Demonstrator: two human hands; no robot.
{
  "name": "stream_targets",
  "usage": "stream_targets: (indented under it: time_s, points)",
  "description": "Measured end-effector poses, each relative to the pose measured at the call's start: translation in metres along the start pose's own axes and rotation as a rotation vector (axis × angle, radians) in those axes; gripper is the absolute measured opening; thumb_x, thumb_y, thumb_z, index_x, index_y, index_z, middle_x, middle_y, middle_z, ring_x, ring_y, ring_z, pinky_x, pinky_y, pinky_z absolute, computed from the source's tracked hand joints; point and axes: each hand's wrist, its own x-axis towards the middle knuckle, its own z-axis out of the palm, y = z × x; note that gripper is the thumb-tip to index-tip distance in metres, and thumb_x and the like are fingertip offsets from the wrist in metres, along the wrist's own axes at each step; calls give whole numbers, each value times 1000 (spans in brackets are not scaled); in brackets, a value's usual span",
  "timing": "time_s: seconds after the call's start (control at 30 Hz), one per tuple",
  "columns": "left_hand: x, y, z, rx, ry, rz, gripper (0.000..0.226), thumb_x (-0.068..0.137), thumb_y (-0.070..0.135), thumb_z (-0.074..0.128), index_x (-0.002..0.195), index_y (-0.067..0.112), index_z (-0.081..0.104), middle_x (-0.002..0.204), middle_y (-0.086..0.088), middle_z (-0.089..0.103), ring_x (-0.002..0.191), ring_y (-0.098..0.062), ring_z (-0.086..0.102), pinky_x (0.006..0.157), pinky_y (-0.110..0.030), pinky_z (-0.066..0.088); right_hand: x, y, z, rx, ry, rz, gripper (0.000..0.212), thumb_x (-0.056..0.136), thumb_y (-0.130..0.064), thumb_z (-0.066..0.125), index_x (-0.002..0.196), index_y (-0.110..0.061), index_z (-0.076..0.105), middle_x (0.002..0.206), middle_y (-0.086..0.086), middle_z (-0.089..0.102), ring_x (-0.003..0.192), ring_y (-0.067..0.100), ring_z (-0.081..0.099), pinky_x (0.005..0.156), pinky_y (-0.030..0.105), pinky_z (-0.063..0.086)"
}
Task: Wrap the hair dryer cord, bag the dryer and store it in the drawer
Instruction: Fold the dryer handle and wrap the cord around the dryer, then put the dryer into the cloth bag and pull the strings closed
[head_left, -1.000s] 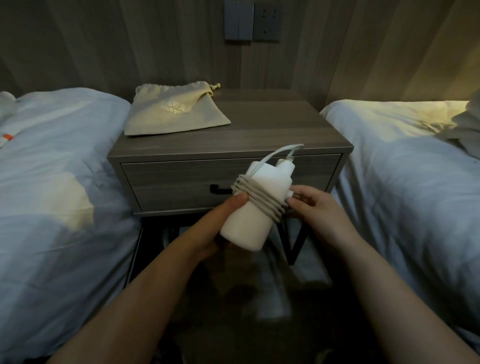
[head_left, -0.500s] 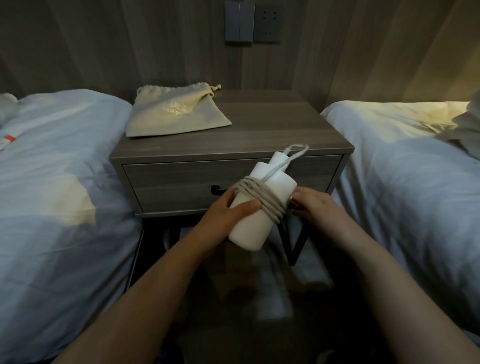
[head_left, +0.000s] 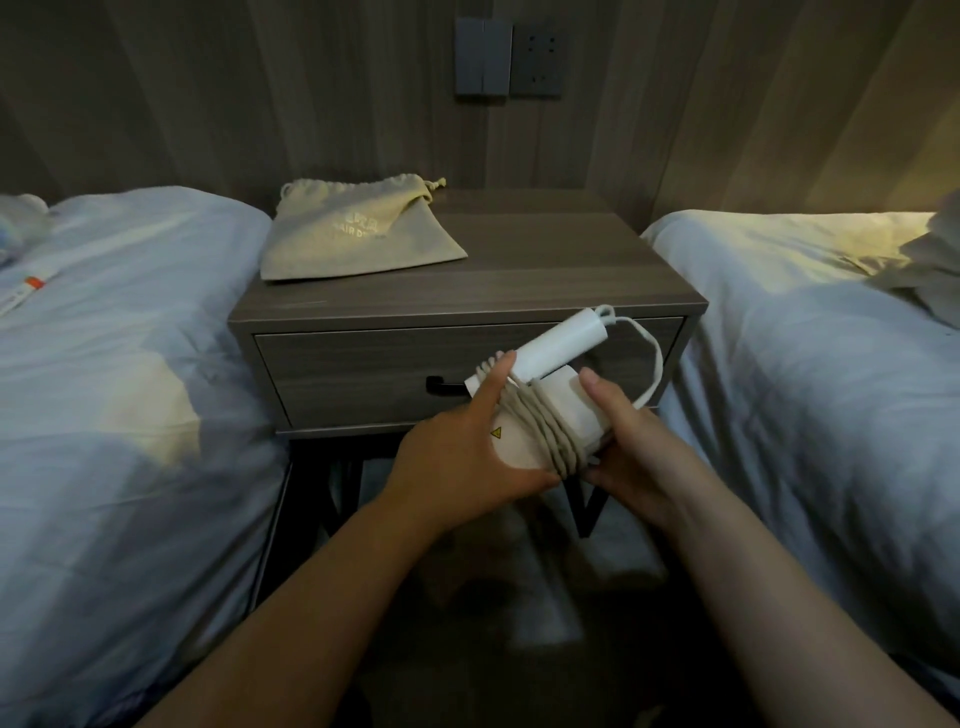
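Observation:
The white hair dryer (head_left: 563, 345) is held in front of the nightstand, its folded handle pointing up and right. Its beige cord (head_left: 545, 426) is wound in several turns around the body, and a loose loop of it arcs out to the right. My left hand (head_left: 462, 457) grips the dryer's near end, with the index finger laid over the coils. My right hand (head_left: 631, 447) holds the other side, thumb up against the body. The cream drawstring bag (head_left: 358, 228) lies flat on the nightstand top, back left. The drawer (head_left: 363, 374), with its black handle, is closed.
The wooden nightstand (head_left: 519, 280) stands between two beds with white covers, the left bed (head_left: 119, 374) and the right bed (head_left: 810, 332). A wall switch and socket plate (head_left: 509, 57) sit above it. Dark nightstand legs stand on the floor under my hands.
The dryer has turned in my hands, so the handle now points up and to the right. My left index finger has moved onto the coils. A cord loop now hangs out to the right.

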Motion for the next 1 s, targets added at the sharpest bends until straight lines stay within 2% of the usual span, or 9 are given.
stream_targets:
  time_s: [0.1,0.23,0.37,0.5,0.6,0.77,0.87,0.93,1.0]
  points:
    - [-1,1,-5,62,30,82,110,62,68,66,135,55,-15,118,2,61,97,-14,61,83,-32,52,-9,-8,-4,43,-66,32,42,77,-42,59,112,-18,64,97,6,75,86,19,72,67,35,58]
    - [1,9,-14,129,42,142,114,62,66,69,142,47,-9,121,2,61,101,-16,60,84,-34,51,-22,-22,-10,136,-183,68,71,55,-47,78,117,-14,65,116,14,68,105,27,66,87,41,55]
    - [7,17,-19,193,33,190,116,62,67,68,141,48,-15,115,-2,61,96,-17,59,81,-37,52,-24,-28,-4,1,-23,17,41,73,-34,65,112,-20,62,109,10,68,99,25,65,75,41,58]
    - [19,17,-32,215,87,221,117,61,66,69,142,45,-12,116,-5,61,97,-20,61,82,-32,50,-11,-43,11,-113,104,-46,33,84,-24,63,117,-17,60,107,11,68,95,25,66,70,40,57]
    - [37,20,-51,180,115,248,117,61,62,73,141,44,-10,122,-4,61,100,-21,60,82,-33,49,6,-64,23,-131,170,-91,22,84,-22,61,106,-18,64,90,7,69,78,20,67,58,33,54]
    - [88,22,-82,118,18,92,118,62,57,75,138,53,-16,138,3,47,116,-19,49,88,-32,41,49,-100,33,-144,183,-164,24,82,-24,62,104,-17,65,98,12,69,84,25,66,62,35,54]
    - [117,7,-87,-26,134,66,113,65,51,75,144,44,-6,141,3,40,125,-17,41,95,-31,35,84,-117,36,-56,194,-149,24,85,-26,58,106,-16,62,97,9,66,84,23,65,60,34,54]
    - [134,-12,-90,-95,232,33,98,75,45,69,148,34,5,144,0,38,129,-18,37,101,-29,31,108,-123,34,66,219,-105,23,86,-27,58,107,-16,59,98,9,66,86,24,65,56,37,57]
    - [151,-33,-95,-58,300,-52,78,84,37,62,147,25,18,145,-3,37,131,-19,35,104,-29,29,131,-125,28,157,253,-95,32,84,-27,60,113,-14,57,105,12,66,93,28,66,65,46,59]
